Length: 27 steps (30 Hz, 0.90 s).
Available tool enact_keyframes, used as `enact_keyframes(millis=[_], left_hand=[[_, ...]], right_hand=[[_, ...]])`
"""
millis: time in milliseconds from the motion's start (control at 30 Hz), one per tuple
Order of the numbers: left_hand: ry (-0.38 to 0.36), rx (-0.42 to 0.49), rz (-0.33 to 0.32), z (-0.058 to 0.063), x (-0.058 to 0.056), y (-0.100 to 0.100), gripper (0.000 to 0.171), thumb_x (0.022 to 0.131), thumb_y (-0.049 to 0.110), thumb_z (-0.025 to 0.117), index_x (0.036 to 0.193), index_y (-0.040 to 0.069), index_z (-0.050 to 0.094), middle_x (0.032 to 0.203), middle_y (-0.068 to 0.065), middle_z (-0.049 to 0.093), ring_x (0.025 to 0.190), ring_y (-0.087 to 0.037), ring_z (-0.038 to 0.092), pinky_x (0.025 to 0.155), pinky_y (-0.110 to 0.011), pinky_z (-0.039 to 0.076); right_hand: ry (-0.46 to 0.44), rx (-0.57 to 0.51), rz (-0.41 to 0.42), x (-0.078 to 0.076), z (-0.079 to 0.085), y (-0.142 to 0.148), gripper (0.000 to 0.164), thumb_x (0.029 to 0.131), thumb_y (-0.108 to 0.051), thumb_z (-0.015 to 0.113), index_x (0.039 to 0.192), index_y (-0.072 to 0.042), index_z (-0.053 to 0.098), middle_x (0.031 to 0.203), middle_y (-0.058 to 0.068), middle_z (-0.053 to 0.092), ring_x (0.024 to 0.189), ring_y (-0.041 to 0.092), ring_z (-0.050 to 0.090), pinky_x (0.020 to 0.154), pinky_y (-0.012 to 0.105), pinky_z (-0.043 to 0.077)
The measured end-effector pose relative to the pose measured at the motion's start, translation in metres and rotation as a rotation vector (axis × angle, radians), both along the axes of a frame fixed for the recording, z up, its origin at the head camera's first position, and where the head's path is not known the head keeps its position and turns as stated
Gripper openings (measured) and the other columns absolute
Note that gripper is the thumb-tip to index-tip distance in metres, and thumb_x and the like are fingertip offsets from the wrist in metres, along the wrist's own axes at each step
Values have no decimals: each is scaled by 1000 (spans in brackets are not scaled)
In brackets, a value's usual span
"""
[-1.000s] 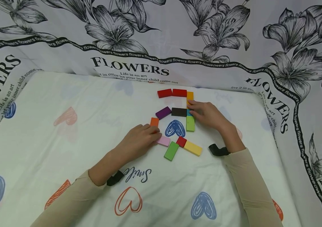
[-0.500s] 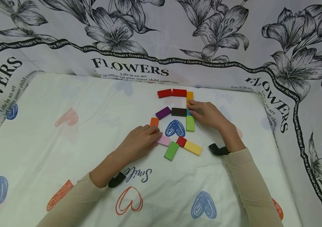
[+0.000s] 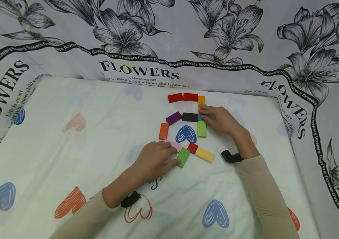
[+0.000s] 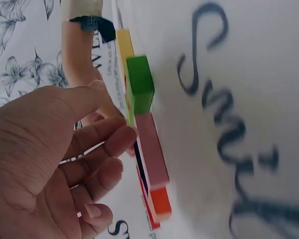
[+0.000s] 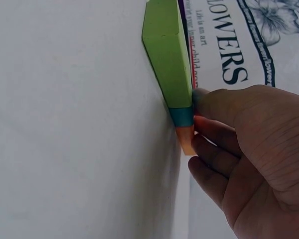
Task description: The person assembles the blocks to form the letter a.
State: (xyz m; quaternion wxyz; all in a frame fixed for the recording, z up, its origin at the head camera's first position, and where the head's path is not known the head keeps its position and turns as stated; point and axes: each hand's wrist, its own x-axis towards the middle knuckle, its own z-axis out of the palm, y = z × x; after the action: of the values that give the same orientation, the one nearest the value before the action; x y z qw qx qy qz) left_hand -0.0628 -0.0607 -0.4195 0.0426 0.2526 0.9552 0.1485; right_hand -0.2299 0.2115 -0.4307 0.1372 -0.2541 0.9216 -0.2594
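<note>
In the head view my left hand (image 3: pixel 157 159) is beside the pink block (image 3: pixel 173 145). Its fingertips touch or hover over that block and its thumb is by the green block (image 3: pixel 183 157); the left wrist view shows loosely bent fingers with nothing pinched. My right hand (image 3: pixel 221 121) rests its fingertips against the amber block (image 3: pixel 201 99) and the small blue block (image 3: pixel 199 117), partly covering both. Below the blue one lies a lime block (image 5: pixel 169 69). A black block (image 3: pixel 190 117), a purple block (image 3: pixel 173 118) and an orange block (image 3: pixel 164 131) curve leftward.
Two red blocks (image 3: pixel 190 97) form the top row, joined to the amber one. A small red block (image 3: pixel 192 147) touches a yellow block (image 3: pixel 204 154) at lower right. Everything lies on a white heart-printed cloth (image 3: pixel 98 166); flower-printed fabric (image 3: pixel 145 36) hangs behind.
My left hand has left the orange block and moved right and toward me, to the pink and green blocks. The orange block is now fully uncovered. My right hand stays in place.
</note>
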Motion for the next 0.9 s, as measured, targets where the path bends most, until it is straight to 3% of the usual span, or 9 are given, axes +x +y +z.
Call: enact_keyframes(millis=[167,333,467,600,733,900], left_hand=[[-43,-31,10,0,3,11,37,94,49,78,116,19,80,107,0,79,99,-17,70,86,-34,60],[-9,-32,5,-3,2,11,36,94,48,78,116,19,79,108,0,77,98,-17,68,85,-32,59],[66,21,62,-7,-3,1,35,93,42,80,122,21,78,121,-4,72,114,-21,65,97,-37,58],[119,37,141,-12,-13,-12,48,93,36,81,137,19,72,145,-12,63,137,-31,59,115,-47,52],[76,5,135,-16,-20,-20,56,96,37,78,147,20,65,163,-16,51,152,-37,49,121,-53,47],[18,-24,99,-18,-22,-20,51,99,35,75,147,22,64,165,-14,48,153,-37,47,118,-52,50]], right_hand=[[-5,3,-7,0,-2,1,44,106,-19,65,149,-12,60,165,3,49,156,32,43,128,55,36],[-6,7,-10,0,-2,2,44,106,-19,65,149,-12,60,165,3,48,157,32,43,128,54,36],[-12,2,-8,-1,-2,1,44,106,-19,65,149,-12,59,165,2,48,157,32,42,128,54,36],[-14,3,-9,-1,-2,0,44,106,-19,65,149,-12,59,165,2,48,157,32,42,128,54,36],[-13,4,-8,0,-1,1,44,106,-18,64,149,-12,59,165,2,47,157,31,42,128,54,36],[-5,-3,-1,0,-1,1,44,106,-18,65,149,-11,59,165,3,48,157,32,43,128,53,37]])
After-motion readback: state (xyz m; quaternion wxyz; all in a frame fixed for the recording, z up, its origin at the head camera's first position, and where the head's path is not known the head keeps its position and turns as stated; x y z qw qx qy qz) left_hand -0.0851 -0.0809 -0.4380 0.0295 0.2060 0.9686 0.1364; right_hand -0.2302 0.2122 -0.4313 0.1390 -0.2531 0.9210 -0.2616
